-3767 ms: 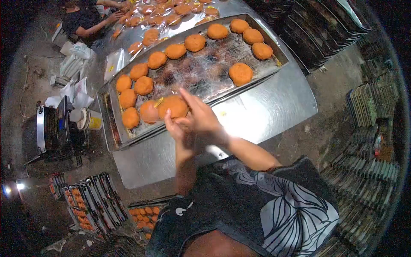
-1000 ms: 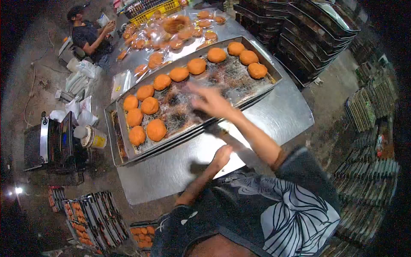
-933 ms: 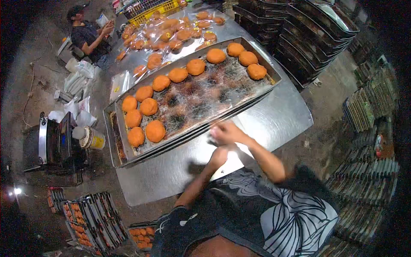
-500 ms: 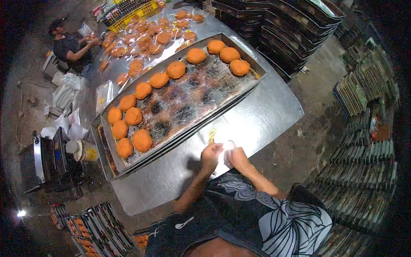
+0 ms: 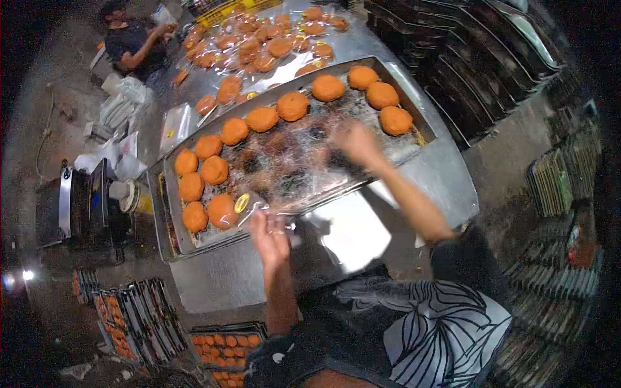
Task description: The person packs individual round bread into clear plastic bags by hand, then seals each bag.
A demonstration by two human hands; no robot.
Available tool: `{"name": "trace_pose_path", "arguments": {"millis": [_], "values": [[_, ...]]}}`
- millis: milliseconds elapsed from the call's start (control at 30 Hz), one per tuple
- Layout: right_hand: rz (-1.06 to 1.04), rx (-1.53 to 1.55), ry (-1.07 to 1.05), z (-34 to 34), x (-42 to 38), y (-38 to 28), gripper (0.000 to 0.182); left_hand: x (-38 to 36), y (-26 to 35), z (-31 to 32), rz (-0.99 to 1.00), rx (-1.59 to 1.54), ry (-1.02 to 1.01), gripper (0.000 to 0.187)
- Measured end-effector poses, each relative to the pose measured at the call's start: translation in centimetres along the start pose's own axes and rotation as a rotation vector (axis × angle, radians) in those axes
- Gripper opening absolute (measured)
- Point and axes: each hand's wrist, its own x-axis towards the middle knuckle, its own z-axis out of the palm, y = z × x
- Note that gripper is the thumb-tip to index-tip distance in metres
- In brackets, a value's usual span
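My left hand (image 5: 270,238) grips a clear plastic bag (image 5: 253,210) with a yellow oval label, over the near edge of a large metal baking tray (image 5: 304,208). Just beyond the bag lies a round orange-brown bun (image 5: 222,211), beside another bun (image 5: 195,217) at the tray's left end. More buns line the tray's left and far sides. Over the middle of the tray is my right hand (image 5: 357,145), smeared by motion, so its fingers cannot be made out. The buns nearest it are at the right end, such as one bun (image 5: 395,120).
Bagged buns (image 5: 249,45) are heaped on the metal table (image 5: 213,284), with flat plastic bags (image 5: 176,126) left of the tray. A co-worker (image 5: 132,45) is at the far left. Stacked dark trays (image 5: 453,64) stand right; racks of buns (image 5: 226,349) stand below.
My hands have parted. The left moved left, with the labelled bag now at the buns; the right swung forward over the tray. The view has shifted, too.
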Motion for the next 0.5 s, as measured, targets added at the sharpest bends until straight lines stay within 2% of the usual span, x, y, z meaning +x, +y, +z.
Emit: {"name": "trace_pose_path", "arguments": {"millis": [33,67,100,133,167,233,300,333,367,433,500], "values": [[-0.136,-0.181,0.143,0.2,7.5,4.0,0.047,-0.4,0.5,-0.8,0.123,0.009,0.08,0.034],[-0.044,-0.451,0.534,0.4,10.7,6.2,0.059,-1.1,0.9,-1.4,0.124,0.017,0.095,0.034],[0.122,-0.579,0.52,1.8,16.3,10.6,0.062,-1.9,1.1,-1.7,0.158,-0.001,0.13,0.032],[0.237,-0.499,0.451,1.5,16.8,10.0,0.06,-2.3,1.3,-1.9,0.198,-0.022,0.157,0.03],[0.237,-0.487,0.45,1.9,16.7,9.3,0.06,-2.3,1.5,-2.1,0.206,-0.013,0.153,0.03],[0.041,-0.538,0.188,3.8,14.5,8.0,0.057,-2.9,1.0,-2.7,0.099,-0.026,0.211,0.031],[-0.214,-0.448,-0.18,1.7,9.3,2.6,0.053,-2.7,0.4,-3.2,0.094,-0.015,0.197,0.033],[-0.16,-0.457,-0.233,0.2,8.4,-0.2,0.051,-2.7,0.4,-2.7,0.075,-0.022,0.196,0.033],[-0.169,-0.454,-0.233,0.5,11.6,0.2,0.051,-2.8,0.4,-2.1,0.058,-0.028,0.196,0.033],[-0.278,-0.288,0.03,1.9,19.6,2.5,0.052,-3.7,0.9,-1.3,0.084,0.008,0.244,0.034],[-0.034,-0.506,0.053,1.0,19.5,2.5,0.049,-4.4,1.2,-1.7,0.091,0.036,0.2,0.034]]}}
